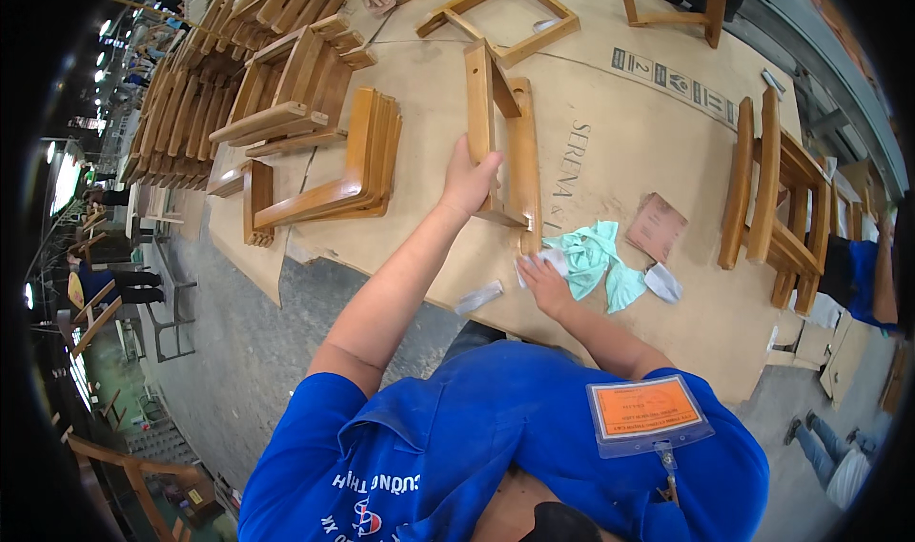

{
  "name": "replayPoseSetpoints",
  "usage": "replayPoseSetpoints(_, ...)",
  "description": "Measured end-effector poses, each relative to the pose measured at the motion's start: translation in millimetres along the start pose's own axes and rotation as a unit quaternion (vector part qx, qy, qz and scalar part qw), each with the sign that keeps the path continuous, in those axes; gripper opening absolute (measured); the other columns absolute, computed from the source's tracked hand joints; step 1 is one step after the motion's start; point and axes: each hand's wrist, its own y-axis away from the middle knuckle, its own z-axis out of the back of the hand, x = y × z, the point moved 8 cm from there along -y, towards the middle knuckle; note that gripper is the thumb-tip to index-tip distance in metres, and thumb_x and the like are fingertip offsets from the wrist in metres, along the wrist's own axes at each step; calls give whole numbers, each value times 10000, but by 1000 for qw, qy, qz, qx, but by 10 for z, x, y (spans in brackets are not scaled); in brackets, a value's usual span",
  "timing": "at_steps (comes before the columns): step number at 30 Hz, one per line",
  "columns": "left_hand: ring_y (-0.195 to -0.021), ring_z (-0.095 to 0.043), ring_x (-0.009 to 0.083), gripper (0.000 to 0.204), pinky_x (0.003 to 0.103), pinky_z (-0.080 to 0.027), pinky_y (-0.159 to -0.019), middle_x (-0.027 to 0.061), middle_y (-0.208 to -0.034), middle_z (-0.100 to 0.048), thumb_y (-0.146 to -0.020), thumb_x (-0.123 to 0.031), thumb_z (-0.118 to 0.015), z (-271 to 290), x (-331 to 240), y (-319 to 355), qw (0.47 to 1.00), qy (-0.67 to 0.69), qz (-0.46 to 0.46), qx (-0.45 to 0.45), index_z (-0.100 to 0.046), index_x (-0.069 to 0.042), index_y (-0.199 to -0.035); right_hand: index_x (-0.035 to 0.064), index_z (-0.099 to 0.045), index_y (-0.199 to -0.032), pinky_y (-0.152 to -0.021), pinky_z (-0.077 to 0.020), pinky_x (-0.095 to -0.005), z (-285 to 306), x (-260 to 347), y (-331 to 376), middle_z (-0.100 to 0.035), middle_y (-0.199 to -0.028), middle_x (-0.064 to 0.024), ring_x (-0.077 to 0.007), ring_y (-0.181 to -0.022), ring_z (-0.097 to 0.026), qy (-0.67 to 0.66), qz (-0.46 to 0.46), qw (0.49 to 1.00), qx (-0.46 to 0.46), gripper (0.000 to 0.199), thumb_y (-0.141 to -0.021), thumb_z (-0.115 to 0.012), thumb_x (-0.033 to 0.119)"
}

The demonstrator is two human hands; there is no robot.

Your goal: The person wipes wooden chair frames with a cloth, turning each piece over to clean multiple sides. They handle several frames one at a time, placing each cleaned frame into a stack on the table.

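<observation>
We have a glossy honey-brown wooden frame (524,151), its long rails pointing away from us and joined by shorter crosspieces, with a round hole near each rail's far end. Its right rail lies along the cardboard (591,84); its left appears raised. We see a whitish cloth (553,257) bunched by its near end.

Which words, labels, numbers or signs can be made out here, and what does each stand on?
Wording is described, not copied.
Cardboard sheet: large dark lettering, partly legible.
Same sheet: a strip of dark boxed symbols.
Orange badge: dark print, mostly too small to read.
Blue shirt: white lettering, upside down in view, with a small emblem.
Reddish-brown sheet: faint marks, too blurred to read.
</observation>
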Motion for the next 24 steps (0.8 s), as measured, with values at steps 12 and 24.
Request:
replayPoseSetpoints(12,-859,-611,217,505,347,-520,-738,112,-972,-608,-834,-240,-630,52,94,-78,998,-50,-33,-22,-467,-12,-1254,70,-476,-1360,-1065,-331,-534,-44,48,-107,-438,-1445,-99,-343,-1352,-372,-10,-23,999,-19,517,-843,-461,54)
replayPoseSetpoints(24,-719,-604,202,418,339,-536,-636,104,-894,-575,-861,-177,-603,739,340,-10,993,52,104,-10,-458,-50,-1233,54,-540,-1304,-1017,-405,-417,391,-418,823,-556,-1304,-198,-346,-1220,-520,-263,-196,937,-122,372,-945,-462,107)
